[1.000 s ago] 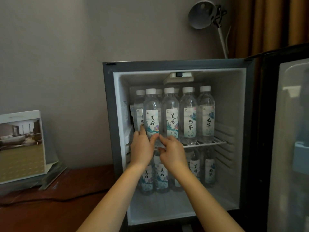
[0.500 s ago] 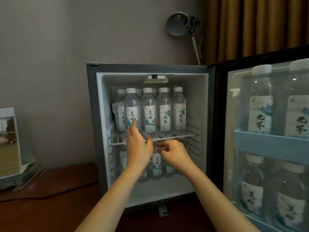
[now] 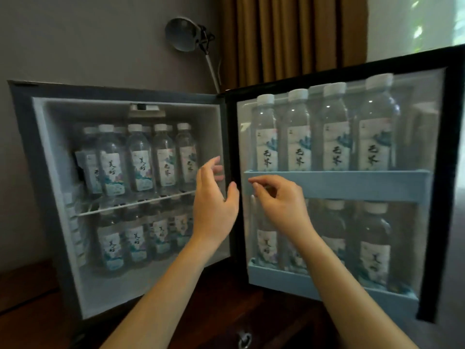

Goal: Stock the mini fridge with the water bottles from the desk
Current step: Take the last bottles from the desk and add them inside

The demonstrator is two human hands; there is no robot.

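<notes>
Both my hands are raised at the hinge line of the open grey mini fridge (image 3: 125,91) with the white lining.

My left hand (image 3: 214,205) is in front of the cabinet's right edge, fingers spread and relaxed, holding nothing. My right hand (image 3: 279,205) is curled, thumb and forefinger drawn close at the left end of the pale blue door rail (image 3: 352,185); contact with the rail I cannot tell. There is a narrow gap between the hands. The clear plastic water bottles (image 3: 141,159) with white caps stand upright in rows on the thin wire shelf (image 3: 136,204) and below it. More stand in the black-framed door (image 3: 455,172), four behind the rail and others on its bottom ledge (image 3: 302,283). A strip of white floor shows before the lower row. The fridge stands on a dark wooden desk (image 3: 25,298).
</notes>
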